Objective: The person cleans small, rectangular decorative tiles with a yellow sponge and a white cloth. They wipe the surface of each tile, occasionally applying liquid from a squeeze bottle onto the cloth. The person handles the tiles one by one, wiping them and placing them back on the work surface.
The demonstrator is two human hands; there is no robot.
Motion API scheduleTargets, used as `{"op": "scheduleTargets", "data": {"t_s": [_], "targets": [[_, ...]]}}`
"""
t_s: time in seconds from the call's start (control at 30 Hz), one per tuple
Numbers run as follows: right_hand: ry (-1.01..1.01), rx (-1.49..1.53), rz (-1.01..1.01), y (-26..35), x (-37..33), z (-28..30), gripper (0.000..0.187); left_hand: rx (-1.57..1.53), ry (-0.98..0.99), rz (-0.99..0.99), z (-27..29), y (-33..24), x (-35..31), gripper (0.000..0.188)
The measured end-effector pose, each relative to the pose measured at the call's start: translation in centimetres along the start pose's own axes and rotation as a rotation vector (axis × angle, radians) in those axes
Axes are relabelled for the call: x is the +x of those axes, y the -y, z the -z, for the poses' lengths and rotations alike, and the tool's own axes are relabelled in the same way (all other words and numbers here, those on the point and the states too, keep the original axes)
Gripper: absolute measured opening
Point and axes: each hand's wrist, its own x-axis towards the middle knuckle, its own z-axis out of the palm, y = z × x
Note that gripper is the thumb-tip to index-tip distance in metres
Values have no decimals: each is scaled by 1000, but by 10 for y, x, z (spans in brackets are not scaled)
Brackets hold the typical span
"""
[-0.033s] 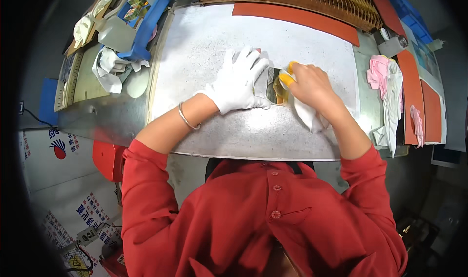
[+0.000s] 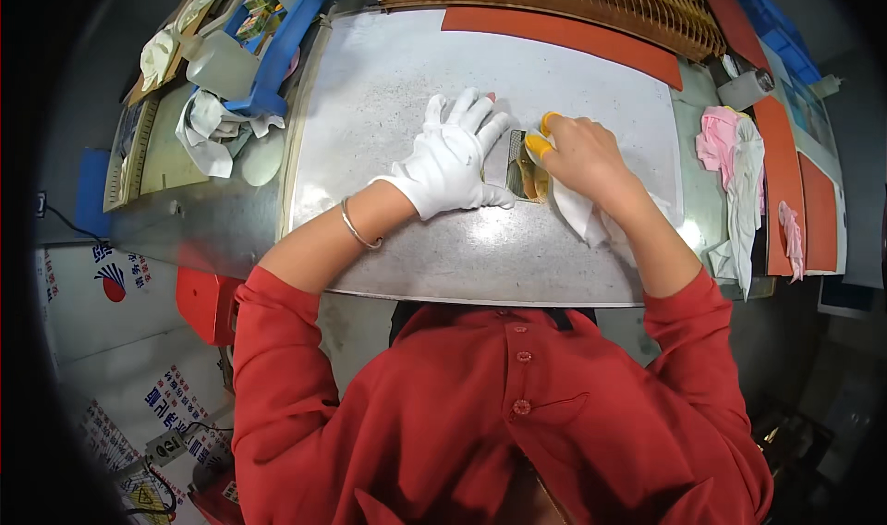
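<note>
My left hand (image 2: 451, 163), in a white glove with one fingertip bare, lies flat with its fingers spread. Its thumb and forefinger border the left side of a small flat rectangular panel (image 2: 528, 176), which has dark, patterned and shiny gold areas. Over the panel's right side is my right hand (image 2: 589, 160), ungloved, with yellow finger cots on the thumb and a finger. Those fingers close on a white cloth (image 2: 577, 216) that hangs down beneath the palm. Part of the panel is hidden under my hands.
A white sheet (image 2: 370, 91) covers much of the metal-topped table. At the back stand a slotted wooden rack (image 2: 554, 3) and an orange strip (image 2: 564, 44). A blue tray (image 2: 277, 63), plastic bottle (image 2: 222, 66) and rags lie left; pink and white cloths (image 2: 730, 146) lie right.
My right hand has shifted slightly up and left over the panel, and the cloth under it has spread a little. My left hand stays nearly still.
</note>
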Motion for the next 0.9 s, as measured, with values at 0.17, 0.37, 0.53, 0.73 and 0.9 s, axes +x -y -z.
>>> {"op": "scheduleTargets", "data": {"t_s": [0.17,0.37,0.53,0.73,0.9], "targets": [[42,19,-47,3,32,-24,24,46,-26,109,-11,-3,-1,86],[-39,1,-14,9,19,-40,19,-61,-69,77,-14,2,-3,80],[-62,-11,-8,17,-2,-44,19,38,-12,-5,-19,5,-1,78],[-37,-6,-17,26,-22,-47,19,103,43,-98,-16,10,4,86],[-14,11,5,30,-39,-52,18,124,136,-99,-10,9,6,104]]}}
